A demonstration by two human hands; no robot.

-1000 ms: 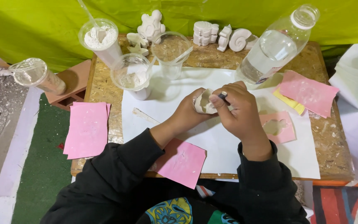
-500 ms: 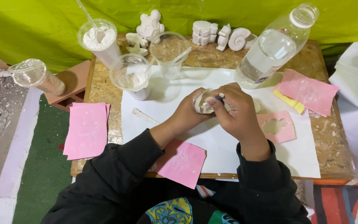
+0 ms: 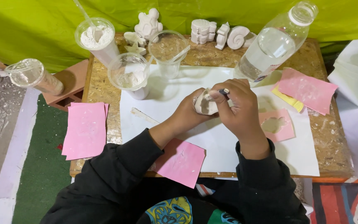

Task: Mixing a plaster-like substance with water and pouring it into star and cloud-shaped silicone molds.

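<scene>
My left hand (image 3: 189, 112) cups a small white plaster figure (image 3: 204, 104) over a white sheet (image 3: 228, 141) on a chipboard table (image 3: 328, 137). My right hand (image 3: 239, 108) grips a thin dark tool (image 3: 223, 91) whose tip rests against the top of the figure. Both hands meet above the middle of the sheet, and most of the figure is hidden between them.
Behind the hands stand three plastic cups (image 3: 130, 76) with white powder or paste, a clear plastic bottle (image 3: 272, 45) and a row of white plaster figures (image 3: 222, 34). Pink moulds (image 3: 85, 129) lie left, front (image 3: 181, 161) and right (image 3: 307, 89). A flat stick (image 3: 143, 116) lies on the sheet.
The hands and figure have barely shifted; the right hand's fingers with the tool moved slightly over the figure.
</scene>
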